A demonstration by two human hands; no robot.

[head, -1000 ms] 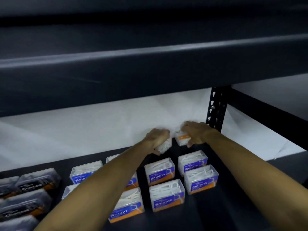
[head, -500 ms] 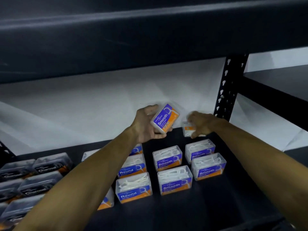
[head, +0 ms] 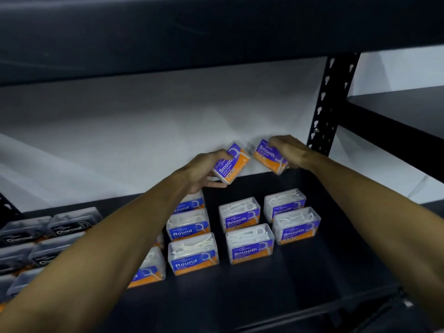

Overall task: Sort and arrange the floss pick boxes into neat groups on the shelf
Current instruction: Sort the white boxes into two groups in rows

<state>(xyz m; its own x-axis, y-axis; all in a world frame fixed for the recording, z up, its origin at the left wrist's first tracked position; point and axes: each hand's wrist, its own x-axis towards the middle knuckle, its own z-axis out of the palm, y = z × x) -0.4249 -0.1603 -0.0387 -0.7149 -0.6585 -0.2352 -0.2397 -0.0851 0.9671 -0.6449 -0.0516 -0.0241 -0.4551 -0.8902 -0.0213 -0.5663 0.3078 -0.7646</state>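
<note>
My left hand (head: 201,169) grips a purple-and-orange Smooth floss pick box (head: 231,162), tilted, in the air above the back of the dark shelf (head: 312,280). My right hand (head: 289,150) grips a second Smooth box (head: 269,156), also tilted and raised, just right of the first. Below them several clear Smooth boxes (head: 249,243) stand in two columns. Left of those stand Round boxes (head: 192,254), partly hidden by my left forearm. Dark Charcoal boxes (head: 69,223) are grouped at the far left.
A white sheet (head: 134,131) backs the shelf. A black perforated upright post (head: 330,102) rises at the back right, close to my right hand. The shelf above (head: 192,32) overhangs closely. Another shelf bay (head: 403,109) lies to the right.
My left hand lifted its Smooth box off the shelf's back first; my right hand has now raised its own box too. The view has shifted closer and downward.
</note>
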